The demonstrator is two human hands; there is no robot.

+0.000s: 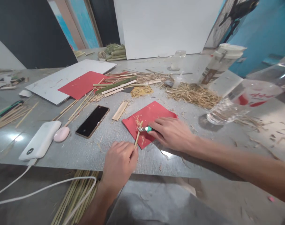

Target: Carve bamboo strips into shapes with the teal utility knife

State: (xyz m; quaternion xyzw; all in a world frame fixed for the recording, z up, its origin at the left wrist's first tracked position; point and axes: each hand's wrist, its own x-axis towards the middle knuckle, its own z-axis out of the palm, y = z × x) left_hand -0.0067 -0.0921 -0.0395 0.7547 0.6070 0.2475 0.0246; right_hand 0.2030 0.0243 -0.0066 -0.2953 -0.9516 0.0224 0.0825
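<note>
My left hand (120,161) is closed around a thin bamboo strip (137,139) near the table's front edge. The strip's far end lies over a red sheet (154,111). My right hand (172,132) grips a utility knife (145,128) with a green part by the fingers. Its blade touches the far end of the strip. Pale shavings (138,120) lie on the red sheet around the blade. Just beyond my left hand is a short flat piece of bamboo (120,110).
Left of my hands lie a phone (92,121), a pink rounded object (61,134) and a white power bank (41,140) with a cable. Bamboo strips (119,86) and dry shavings (191,93) cover the middle. A clear bottle (245,97) stands at right.
</note>
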